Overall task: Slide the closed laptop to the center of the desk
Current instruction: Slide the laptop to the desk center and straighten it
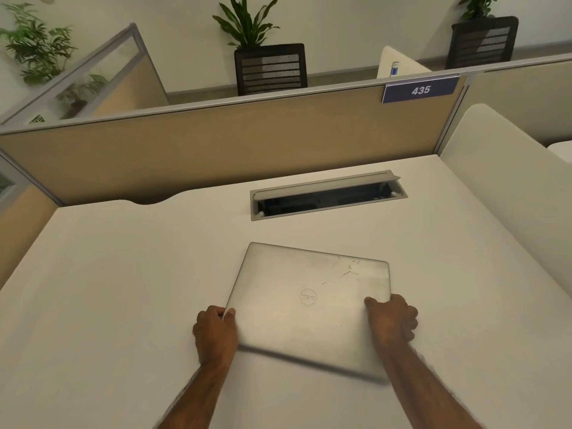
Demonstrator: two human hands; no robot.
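A closed silver laptop [309, 301] lies flat on the white desk [123, 289], turned slightly clockwise, its round logo facing up. My left hand [215, 331] grips the laptop's left edge near the front corner, thumb on the lid. My right hand [393, 320] holds the right edge, thumb resting on top of the lid. The laptop's near edge looks blurred. Both forearms reach in from the bottom of the view.
An open cable tray [328, 196] is set into the desk just beyond the laptop. A tan partition [216, 144] with a blue "435" sign [420, 89] closes off the back. A white side panel [510, 181] rises at the right. Chairs and plants stand beyond.
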